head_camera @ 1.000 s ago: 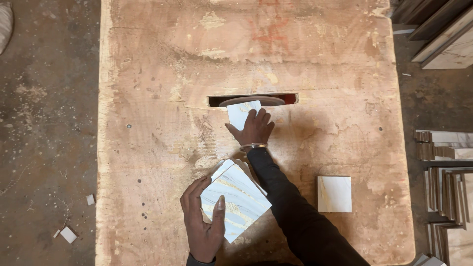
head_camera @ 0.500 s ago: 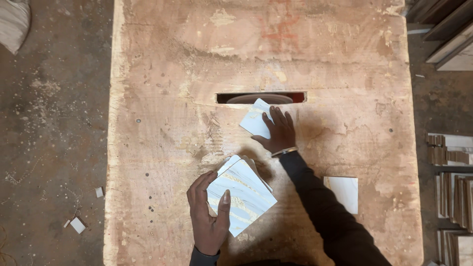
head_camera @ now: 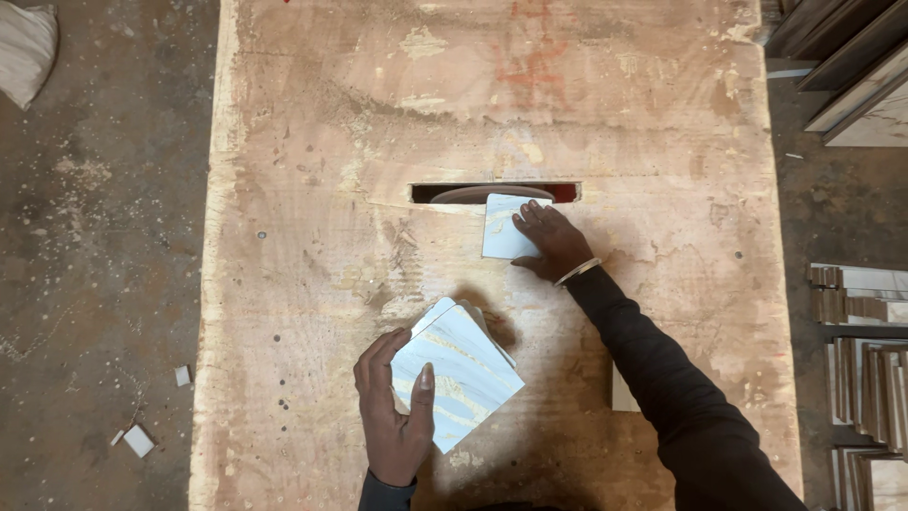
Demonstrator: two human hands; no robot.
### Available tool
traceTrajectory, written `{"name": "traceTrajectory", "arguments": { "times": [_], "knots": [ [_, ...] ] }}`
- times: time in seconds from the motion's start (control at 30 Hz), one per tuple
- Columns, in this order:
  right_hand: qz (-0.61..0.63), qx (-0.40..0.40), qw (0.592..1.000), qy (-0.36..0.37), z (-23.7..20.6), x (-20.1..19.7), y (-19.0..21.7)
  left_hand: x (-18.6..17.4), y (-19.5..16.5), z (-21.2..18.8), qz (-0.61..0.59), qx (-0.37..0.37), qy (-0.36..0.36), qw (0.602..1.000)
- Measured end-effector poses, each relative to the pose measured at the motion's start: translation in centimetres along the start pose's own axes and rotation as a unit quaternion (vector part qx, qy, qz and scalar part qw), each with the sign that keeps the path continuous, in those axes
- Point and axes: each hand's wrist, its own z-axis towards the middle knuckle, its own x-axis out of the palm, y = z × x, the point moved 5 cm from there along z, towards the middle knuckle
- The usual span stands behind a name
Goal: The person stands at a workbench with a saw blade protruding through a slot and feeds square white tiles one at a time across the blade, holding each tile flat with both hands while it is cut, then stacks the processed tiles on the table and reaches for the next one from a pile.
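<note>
Right hand flat on a small tile, fingers together and pressing it onto the table; tile's far edge sits at the slot, touching or just short of the blade that shows in it, cannot tell which; metal bangle on that wrist, dark sleeve running to the near right corner. Left hand near centre, clamped on a stack of pale tiles with blue-grey and tan veining; thumb across the top face, fingers curled under the left edge; stack turned diamond-wise, held over the near part of the table, casting a shadow on it. Part of another pale piece peeks out from under the right forearm. Table is worn, stained wood; dirt floor left, with small offcuts near left and a white sack far left; more tiles stacked on edge at right.
</note>
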Motion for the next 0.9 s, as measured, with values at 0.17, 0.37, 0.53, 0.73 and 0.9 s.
{"name": "traceTrajectory", "arguments": {
  "times": [0.17, 0.37, 0.53, 0.73, 0.9],
  "knots": [
    [-0.033, 0.024, 0.999, -0.014, -0.3, 0.3, 0.8, -0.1, -0.4, 0.2, 0.002, 0.009, -0.001, 1.000],
    [-0.093, 0.094, 0.991, -0.012, -0.9, 3.6, 2.9, -0.1, -0.6, 0.2, -0.010, 0.011, -0.002, 1.000],
    [-0.130, 0.169, 0.976, 0.041, 1.3, 5.9, 5.1, -0.1, -1.0, 0.3, -0.016, 0.021, -0.003, 1.000],
    [-0.124, 0.259, 0.954, 0.083, 4.5, 3.9, 8.0, 0.3, -0.5, 0.5, 0.007, 0.005, 0.002, 1.000],
    [-0.043, 0.352, 0.913, 0.201, 7.3, 3.5, 8.7, 0.5, -0.6, 0.6, 0.004, 0.022, 0.002, 1.000]
  ]
}}
